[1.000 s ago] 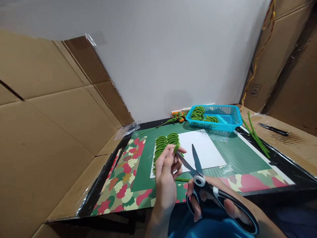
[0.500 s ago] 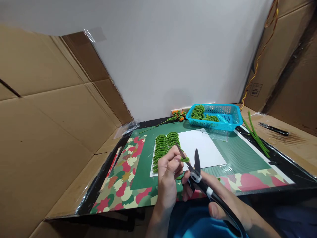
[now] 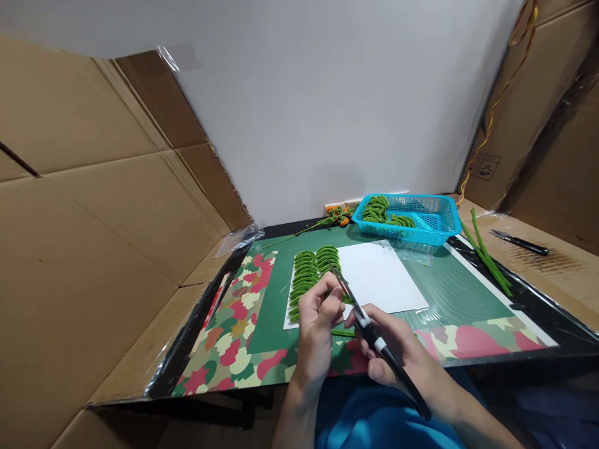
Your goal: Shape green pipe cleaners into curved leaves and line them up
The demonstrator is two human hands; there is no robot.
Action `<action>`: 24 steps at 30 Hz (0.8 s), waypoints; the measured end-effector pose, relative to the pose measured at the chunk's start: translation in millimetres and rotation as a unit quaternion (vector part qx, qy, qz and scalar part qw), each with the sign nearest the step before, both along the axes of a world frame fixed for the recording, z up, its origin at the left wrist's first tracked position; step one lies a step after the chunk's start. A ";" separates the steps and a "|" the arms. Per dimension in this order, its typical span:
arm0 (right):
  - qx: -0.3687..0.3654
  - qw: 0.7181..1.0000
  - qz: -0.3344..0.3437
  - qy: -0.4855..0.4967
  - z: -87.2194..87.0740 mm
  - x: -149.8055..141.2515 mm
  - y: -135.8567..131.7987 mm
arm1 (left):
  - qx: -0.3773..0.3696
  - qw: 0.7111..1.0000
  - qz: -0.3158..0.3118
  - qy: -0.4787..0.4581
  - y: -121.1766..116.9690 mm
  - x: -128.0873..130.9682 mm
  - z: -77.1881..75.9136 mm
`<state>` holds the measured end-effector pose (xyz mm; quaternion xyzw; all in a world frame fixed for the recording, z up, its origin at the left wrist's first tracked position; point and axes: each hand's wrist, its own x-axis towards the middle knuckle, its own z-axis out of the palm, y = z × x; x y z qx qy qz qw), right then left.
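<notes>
My left hand (image 3: 318,324) pinches a small green fuzzy piece (image 3: 347,300) between thumb and fingers above the near edge of the mat. My right hand (image 3: 402,355) grips black-handled scissors (image 3: 374,340), whose blades are closed right beside the left fingertips. Two rows of curved green pieces (image 3: 311,274) lie on the white paper sheet (image 3: 384,277) just beyond my hands. A short green offcut (image 3: 343,333) lies on the mat under my hands.
A blue basket (image 3: 433,221) with more green pieces stands at the back. Long green stems (image 3: 489,259) lie at the right, a small dark tool (image 3: 519,242) beyond them. An orange-flower sprig (image 3: 334,219) lies by the wall. Cardboard panels enclose both sides.
The scissors' blades were spread wide a second ago and have closed at the green piece. My right hand moved in toward the left hand.
</notes>
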<state>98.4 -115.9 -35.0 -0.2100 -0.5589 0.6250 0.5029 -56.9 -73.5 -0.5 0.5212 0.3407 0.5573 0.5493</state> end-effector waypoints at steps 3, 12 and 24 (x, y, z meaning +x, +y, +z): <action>0.015 1.000 -0.012 -0.011 -0.3 1.2 -1.1 | 0.030 0.999 -0.036 -0.012 0.1 -2.4 -0.5; 0.022 1.000 -0.016 -0.014 4.6 4.8 -1.9 | 0.050 0.998 -0.050 -0.002 3.4 -3.8 -3.6; 0.011 0.999 -0.045 0.012 -4.8 -2.1 2.0 | 0.035 0.999 -0.005 0.017 0.5 -4.0 -5.4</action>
